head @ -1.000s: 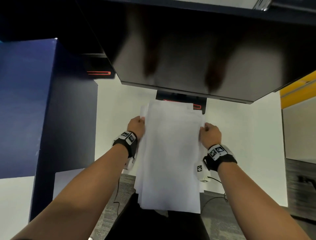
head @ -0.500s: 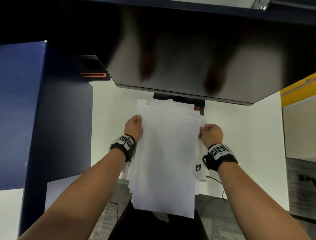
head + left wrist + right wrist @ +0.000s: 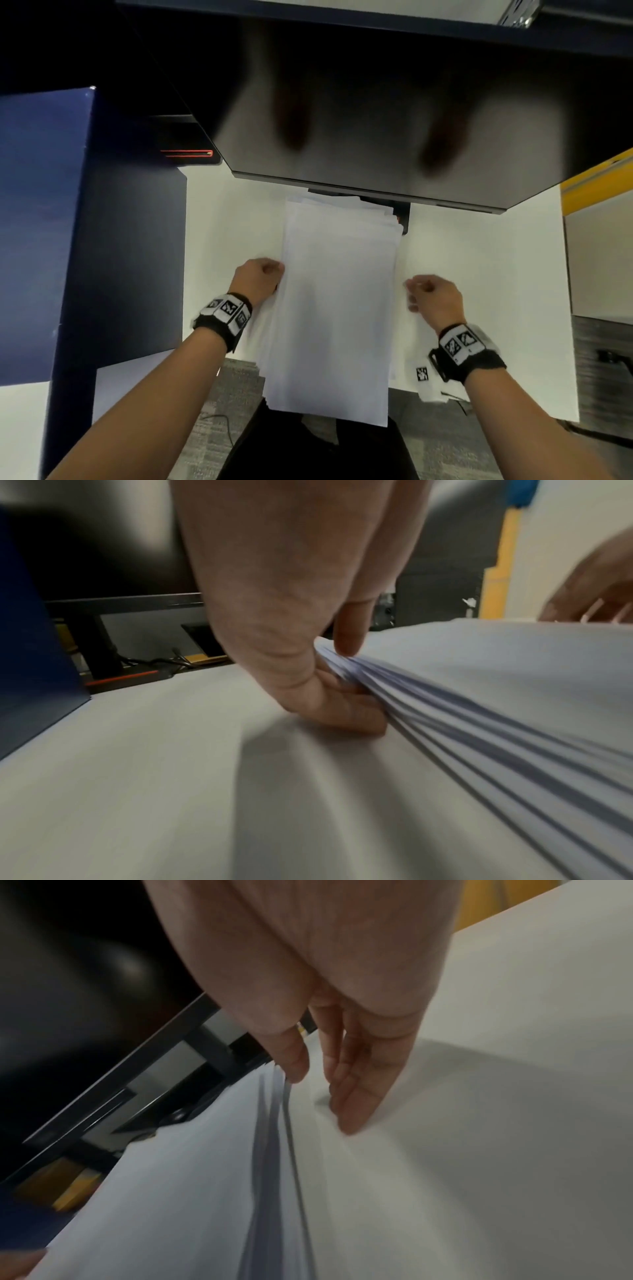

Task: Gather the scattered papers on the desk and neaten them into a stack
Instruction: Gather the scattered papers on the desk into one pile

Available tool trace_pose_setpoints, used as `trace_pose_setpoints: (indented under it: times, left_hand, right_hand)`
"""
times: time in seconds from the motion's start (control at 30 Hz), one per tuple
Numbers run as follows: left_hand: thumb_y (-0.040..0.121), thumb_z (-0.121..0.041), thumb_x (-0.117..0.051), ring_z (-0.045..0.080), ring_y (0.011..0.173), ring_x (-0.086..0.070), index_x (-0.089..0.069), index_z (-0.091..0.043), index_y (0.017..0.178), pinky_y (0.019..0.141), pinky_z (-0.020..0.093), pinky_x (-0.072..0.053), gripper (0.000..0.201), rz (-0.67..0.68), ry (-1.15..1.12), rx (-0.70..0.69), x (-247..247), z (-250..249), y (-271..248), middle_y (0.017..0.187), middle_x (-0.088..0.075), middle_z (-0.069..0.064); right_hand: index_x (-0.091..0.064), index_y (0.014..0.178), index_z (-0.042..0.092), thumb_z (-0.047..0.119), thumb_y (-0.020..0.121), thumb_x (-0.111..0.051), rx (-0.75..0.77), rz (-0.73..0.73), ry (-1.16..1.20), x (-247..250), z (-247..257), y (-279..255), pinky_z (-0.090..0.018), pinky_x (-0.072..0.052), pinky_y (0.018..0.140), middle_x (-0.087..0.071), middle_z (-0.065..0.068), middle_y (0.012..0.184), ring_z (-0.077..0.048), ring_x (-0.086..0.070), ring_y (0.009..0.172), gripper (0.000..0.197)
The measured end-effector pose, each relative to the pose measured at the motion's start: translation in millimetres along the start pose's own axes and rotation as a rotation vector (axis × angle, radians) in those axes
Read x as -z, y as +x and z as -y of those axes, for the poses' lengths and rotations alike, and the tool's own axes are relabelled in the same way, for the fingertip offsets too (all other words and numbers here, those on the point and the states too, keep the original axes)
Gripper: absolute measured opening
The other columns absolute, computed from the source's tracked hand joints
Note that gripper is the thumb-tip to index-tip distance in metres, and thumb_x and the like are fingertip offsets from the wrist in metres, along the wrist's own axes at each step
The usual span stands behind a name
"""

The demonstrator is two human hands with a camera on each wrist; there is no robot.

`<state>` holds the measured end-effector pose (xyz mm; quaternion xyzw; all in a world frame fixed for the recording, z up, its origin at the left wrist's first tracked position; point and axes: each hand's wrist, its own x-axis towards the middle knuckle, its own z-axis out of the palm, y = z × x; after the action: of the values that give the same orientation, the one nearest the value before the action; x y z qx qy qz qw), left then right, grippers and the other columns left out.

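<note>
A stack of white papers (image 3: 335,308) lies lengthwise on the white desk (image 3: 479,274). Its far sheets fan out under the monitor and its near end hangs over the desk's front edge. My left hand (image 3: 260,277) pinches the stack's left edge. In the left wrist view the thumb sits on top and curled fingers (image 3: 342,712) go under the papers (image 3: 479,669). My right hand (image 3: 428,298) is just off the right edge. In the right wrist view its straight fingers (image 3: 352,1112) point down onto the desk and the thumb brushes the edge of the stack (image 3: 171,1177).
A large dark monitor (image 3: 376,102) overhangs the far end of the stack, its stand base (image 3: 404,219) right behind the papers. A blue partition (image 3: 44,222) walls off the left. A second stand base (image 3: 186,154) sits far left. Grey carpet shows below the desk edge.
Both hands were pinching the stack's sides before. Now the right hand has let go and shifted slightly right, and the left hand has slid a little nearer along the left edge.
</note>
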<state>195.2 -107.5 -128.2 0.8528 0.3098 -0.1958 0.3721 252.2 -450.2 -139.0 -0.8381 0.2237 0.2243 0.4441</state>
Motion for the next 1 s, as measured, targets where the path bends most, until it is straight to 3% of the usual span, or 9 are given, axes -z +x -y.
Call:
trace_pose_setpoints:
  times: [0.17, 0.27, 0.33, 0.5, 0.6, 0.67, 0.77, 0.93, 1.0]
  left_hand:
    - [0.092, -0.038, -0.062, 0.027, 0.093, -0.073, -0.077, -0.014, 0.097, 0.091, 0.032, -0.055, 0.029, 0.006, -0.222, 0.062, -27, 8, -15, 0.093, -0.078, 0.009]
    - [0.094, -0.044, -0.055, 0.023, 0.1, -0.069, -0.075, -0.018, 0.111, 0.093, 0.027, -0.05, 0.037, -0.027, -0.178, 0.063, -23, 14, -30, 0.104, -0.076, 0.002]
    - [0.094, -0.044, -0.056, 0.02, 0.093, -0.069, -0.076, -0.019, 0.104, 0.085, 0.021, -0.047, 0.033, 0.005, -0.026, 0.029, -15, 30, -48, 0.097, -0.077, 0.0]
    - [0.089, -0.022, -0.069, 0.008, 0.066, -0.066, -0.078, -0.018, 0.08, 0.057, 0.002, -0.043, 0.014, 0.101, 0.042, 0.033, -15, 61, -89, 0.073, -0.074, -0.005]
    - [0.086, -0.013, -0.068, 0.011, 0.065, -0.071, -0.081, -0.014, 0.082, 0.063, 0.013, -0.058, 0.014, 0.086, -0.051, 0.056, -26, 60, -94, 0.075, -0.077, 0.001]
    - [0.086, -0.016, -0.064, 0.012, 0.068, -0.072, -0.081, -0.017, 0.08, 0.067, 0.018, -0.058, 0.018, 0.058, -0.043, 0.057, -26, 60, -93, 0.075, -0.077, -0.002]
    - [0.089, -0.024, -0.06, 0.014, 0.062, -0.067, -0.075, -0.011, 0.063, 0.052, 0.012, -0.044, 0.033, -0.007, 0.01, 0.08, -21, 62, -95, 0.064, -0.073, -0.002]
    - [0.087, -0.031, -0.059, 0.021, 0.07, -0.072, -0.076, -0.01, 0.063, 0.072, 0.025, -0.057, 0.036, 0.042, -0.014, 0.079, -30, 51, -101, 0.067, -0.075, 0.002]
    - [0.088, -0.029, -0.056, 0.025, 0.073, -0.071, -0.076, -0.007, 0.069, 0.069, 0.026, -0.055, 0.036, 0.016, -0.046, 0.097, -25, 46, -96, 0.072, -0.076, 0.007]
  right_hand:
    - [-0.061, 0.076, 0.015, 0.03, 0.092, -0.061, 0.17, 0.069, -0.248, -29, 4, -32, -0.024, -0.042, 0.058, -0.057, 0.0, 0.064, -0.026, -0.06, 0.072, 0.023]
    - [-0.07, 0.115, 0.011, 0.032, 0.091, -0.063, 0.128, 0.018, -0.188, -18, -7, -35, -0.023, -0.049, 0.083, -0.073, -0.003, 0.082, -0.023, -0.069, 0.086, 0.032]
    - [-0.068, 0.121, 0.008, 0.035, 0.089, -0.066, 0.095, 0.035, -0.197, -6, -26, -42, -0.032, -0.057, 0.088, -0.076, -0.005, 0.085, -0.019, -0.074, 0.078, 0.042]
    - [-0.079, 0.097, 0.01, 0.027, 0.092, -0.062, 0.093, 0.2, -0.344, -14, -57, -82, -0.028, -0.06, 0.077, -0.077, -0.006, 0.078, -0.018, -0.074, 0.072, 0.024]
    - [-0.078, 0.078, 0.005, 0.02, 0.093, -0.059, 0.125, 0.176, -0.407, -28, -49, -92, -0.012, -0.052, 0.06, -0.076, -0.007, 0.07, -0.017, -0.072, 0.066, 0.028]
    - [-0.074, 0.064, 0.003, 0.015, 0.089, -0.058, 0.122, 0.165, -0.386, -26, -44, -90, -0.021, -0.057, 0.06, -0.073, -0.005, 0.059, -0.02, -0.071, 0.059, 0.033]
    - [-0.071, 0.061, 0.004, 0.014, 0.086, -0.056, 0.099, 0.12, -0.397, -13, -45, -87, -0.039, -0.061, 0.064, -0.071, -0.008, 0.059, -0.026, -0.07, 0.058, 0.031]
    - [-0.07, 0.058, 0.003, 0.014, 0.086, -0.052, 0.121, 0.178, -0.471, -19, -42, -96, -0.036, -0.059, 0.075, -0.072, -0.007, 0.061, -0.025, -0.07, 0.064, 0.035]
    - [-0.071, 0.06, 0.003, 0.014, 0.085, -0.053, 0.075, 0.189, -0.424, -17, -37, -92, -0.037, -0.06, 0.074, -0.072, -0.009, 0.062, -0.028, -0.071, 0.065, 0.033]
